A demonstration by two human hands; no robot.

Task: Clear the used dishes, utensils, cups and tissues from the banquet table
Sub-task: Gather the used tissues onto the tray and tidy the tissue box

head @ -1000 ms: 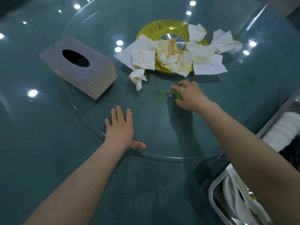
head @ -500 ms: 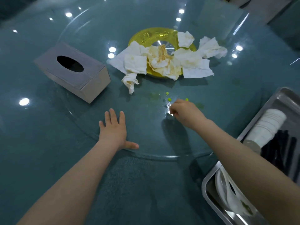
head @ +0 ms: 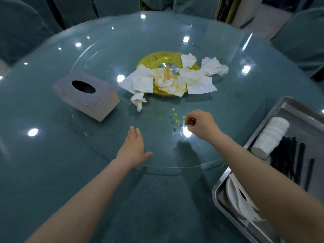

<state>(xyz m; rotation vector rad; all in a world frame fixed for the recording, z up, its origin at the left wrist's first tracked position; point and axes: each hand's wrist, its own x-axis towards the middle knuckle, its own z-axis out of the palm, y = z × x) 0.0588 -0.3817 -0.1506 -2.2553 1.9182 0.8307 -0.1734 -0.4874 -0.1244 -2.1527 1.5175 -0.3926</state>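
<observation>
Several stained white tissues (head: 196,81) lie heaped over the gold centre piece (head: 154,58) of the glass turntable (head: 175,170). One twisted tissue (head: 138,100) lies just in front of the heap. A few small green food scraps (head: 175,114) dot the glass. My right hand (head: 201,123) hovers right beside them, fingers curled and fingertips pinched together as on a tiny scrap, which I cannot see clearly. My left hand (head: 132,148) rests flat on the turntable near its front rim, fingers straight.
A grey wooden tissue box (head: 85,95) stands on the turntable at the left. At the right edge a steel tray (head: 287,106) holds stacked white cups (head: 270,135), black chopsticks (head: 291,158) and white dishes (head: 236,199). Covered chairs ring the table's far side.
My right hand drew back from the spot near the tissues toward me, fingers closing, and uncovered the green scraps. The left hand stayed flat. The view tilted up.
</observation>
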